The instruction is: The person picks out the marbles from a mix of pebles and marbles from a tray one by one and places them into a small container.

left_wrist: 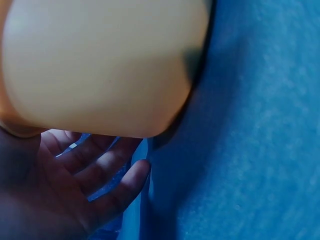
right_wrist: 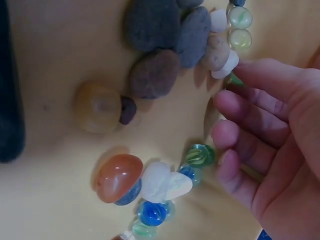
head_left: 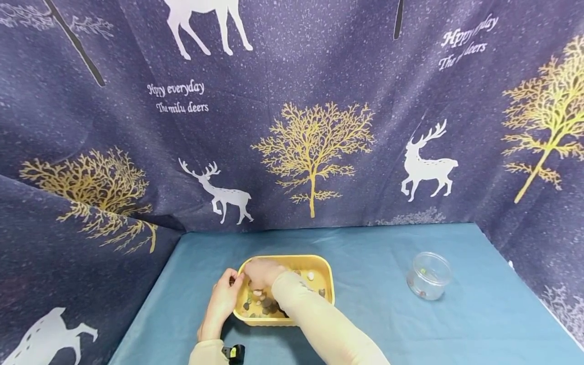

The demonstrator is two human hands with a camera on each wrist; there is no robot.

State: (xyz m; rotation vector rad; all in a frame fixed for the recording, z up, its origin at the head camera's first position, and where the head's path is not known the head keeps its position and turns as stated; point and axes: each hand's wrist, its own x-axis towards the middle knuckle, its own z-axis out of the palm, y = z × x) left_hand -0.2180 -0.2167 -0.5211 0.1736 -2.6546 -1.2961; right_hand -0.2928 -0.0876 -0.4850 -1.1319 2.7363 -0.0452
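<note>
A yellow plastic basin (head_left: pixel 332 284) with pebbles and glass marbles on its bottom stands on the table. My left hand (head_left: pixel 223 296) holds its left rim near the back corner, thumb at the rim and fingers along the outer wall (left_wrist: pixel 100 65). Inside the basin, my right hand (right_wrist: pixel 280 130) has its fingers loosely bent over the bottom. The thumb tip is right at a green marble (right_wrist: pixel 235 79) beside a white pebble (right_wrist: pixel 226 65). Dark grey stones (right_wrist: pixel 152 22), an orange stone (right_wrist: pixel 119 177) and a blue marble (right_wrist: pixel 152 213) lie around that hand.
To the right on the blue tablecloth (head_left: pixel 374 304) stands a clear round jar (head_left: pixel 429 276) with a few small pieces inside. A dark cloth backdrop (head_left: pixel 292 76) with deer and trees closes off the back and left side. The right forearm (head_left: pixel 319 314) crosses the basin's front rim.
</note>
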